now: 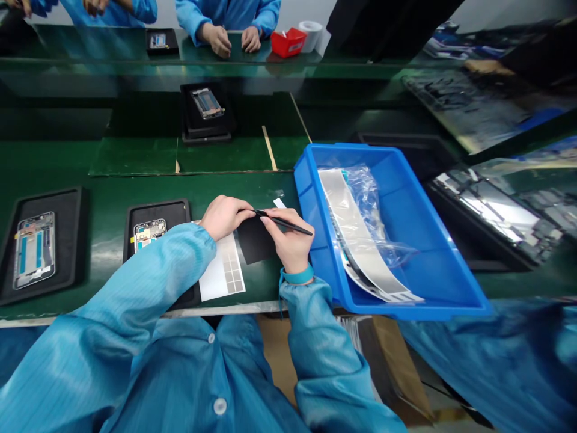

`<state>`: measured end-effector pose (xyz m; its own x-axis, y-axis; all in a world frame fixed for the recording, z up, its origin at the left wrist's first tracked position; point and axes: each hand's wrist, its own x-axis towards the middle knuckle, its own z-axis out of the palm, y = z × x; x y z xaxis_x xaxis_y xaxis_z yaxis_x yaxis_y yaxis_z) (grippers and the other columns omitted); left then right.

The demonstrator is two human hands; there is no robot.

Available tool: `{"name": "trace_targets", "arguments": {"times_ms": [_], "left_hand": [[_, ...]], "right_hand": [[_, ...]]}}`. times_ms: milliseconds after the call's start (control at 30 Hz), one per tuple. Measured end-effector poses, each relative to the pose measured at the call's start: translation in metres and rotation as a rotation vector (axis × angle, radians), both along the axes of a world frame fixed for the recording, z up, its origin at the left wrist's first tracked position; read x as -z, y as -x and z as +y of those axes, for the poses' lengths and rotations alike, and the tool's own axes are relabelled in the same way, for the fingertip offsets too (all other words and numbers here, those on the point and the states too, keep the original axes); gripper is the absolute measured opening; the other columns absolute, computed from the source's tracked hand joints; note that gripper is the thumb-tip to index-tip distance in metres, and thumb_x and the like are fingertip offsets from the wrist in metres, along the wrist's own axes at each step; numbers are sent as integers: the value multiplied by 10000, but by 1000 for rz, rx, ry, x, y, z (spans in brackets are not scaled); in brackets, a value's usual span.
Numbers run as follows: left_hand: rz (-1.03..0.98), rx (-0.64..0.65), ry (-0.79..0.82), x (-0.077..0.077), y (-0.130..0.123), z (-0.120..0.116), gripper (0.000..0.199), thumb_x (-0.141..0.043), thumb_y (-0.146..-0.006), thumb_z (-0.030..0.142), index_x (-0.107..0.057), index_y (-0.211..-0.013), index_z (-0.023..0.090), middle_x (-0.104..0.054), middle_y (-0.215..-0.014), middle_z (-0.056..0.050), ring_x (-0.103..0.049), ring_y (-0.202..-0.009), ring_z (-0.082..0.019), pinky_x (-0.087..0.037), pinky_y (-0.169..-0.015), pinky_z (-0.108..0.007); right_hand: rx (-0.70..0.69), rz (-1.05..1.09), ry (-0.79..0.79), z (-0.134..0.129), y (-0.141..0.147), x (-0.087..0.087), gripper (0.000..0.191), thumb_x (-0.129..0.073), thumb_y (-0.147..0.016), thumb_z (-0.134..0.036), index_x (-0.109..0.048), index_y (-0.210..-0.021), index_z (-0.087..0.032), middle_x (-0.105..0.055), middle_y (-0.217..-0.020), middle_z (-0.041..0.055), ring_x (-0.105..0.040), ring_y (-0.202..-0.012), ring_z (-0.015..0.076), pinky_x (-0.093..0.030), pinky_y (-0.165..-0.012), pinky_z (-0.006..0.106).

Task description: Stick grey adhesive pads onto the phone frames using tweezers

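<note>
My right hand is closed around thin black tweezers, their tip pointing left toward my other hand. My left hand has its thumb and forefinger pinched together at that tip; whatever is between them is too small to make out. Below both hands lies a black square sheet. It is beside a white sheet of grey square stickers. Left of these, a phone frame rests in a black foam tray, partly hidden by my left sleeve.
A blue bin with long silvery strips and clear plastic stands at the right. Another tray with a phone frame lies far left. Stacked trays sit on the green shelf. Across the bench are a co-worker's hands and a red box.
</note>
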<state>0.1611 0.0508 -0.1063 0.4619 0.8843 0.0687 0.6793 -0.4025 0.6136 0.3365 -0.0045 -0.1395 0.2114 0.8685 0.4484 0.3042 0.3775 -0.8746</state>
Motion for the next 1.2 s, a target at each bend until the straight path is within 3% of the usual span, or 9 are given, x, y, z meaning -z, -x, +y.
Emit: {"name": "trace_targets", "arguments": {"times_ms": [533,767,900,967,1033,1133,1200], "left_hand": [[92,4,-30,0,0,0,223,-581,-957,324,-787,-1014,258,-788,-1009,-20,-723,-958,-209,-500,-853,-292],[228,-21,-54,0,-7,0,250,-534,-982,321,-758,-1033,225,-767,-1025,-73,-694,-969,-253,-484,-837,-345],[276,-42,-84,-11,-6,3,281,-653,-916,325,-700,-1133,152,-719,-1117,-139,-626,-1087,-295,-456,-927,-374],[284,-68,-105,-25,9,4,424,-703,-881,315,-629,-1252,122,-663,-1243,-165,-563,-1186,-315,-425,-993,-391],[294,-88,-151,-41,40,1,489,-694,-886,294,-572,-1324,114,-622,-1314,-164,-530,-1232,-318,-397,-1041,-408],[313,-143,-238,-58,106,-13,421,-651,-905,258,-595,-1303,136,-646,-1267,-122,-564,-1184,-304,-417,-1029,-422],[299,-223,-241,-59,151,-31,337,-622,-906,227,-638,-1234,152,-684,-1148,-91,-611,-1081,-273,-463,-960,-398]], "right_hand": [[34,50,12,2,5,1,79,-798,-791,-300,-761,-834,-246,-760,-872,35,-721,-847,226,-590,-856,423],[105,128,8,5,9,-4,89,-808,-775,-283,-764,-826,-223,-761,-828,31,-720,-805,219,-581,-818,407],[147,164,105,8,7,-13,143,-832,-741,-295,-767,-823,-197,-769,-815,39,-713,-764,209,-572,-747,372],[131,199,163,7,10,-18,167,-837,-734,-313,-767,-816,-186,-759,-783,34,-696,-727,196,-557,-705,348],[83,225,221,3,21,-22,183,-837,-732,-331,-767,-806,-179,-745,-748,27,-675,-693,182,-542,-673,331],[-45,244,329,-4,54,-24,191,-838,-730,-340,-771,-800,-176,-738,-726,23,-662,-675,173,-538,-662,321],[-170,251,415,-9,85,-24,188,-843,-719,-333,-773,-789,-173,-745,-732,27,-671,-687,176,-545,-683,320]]}}
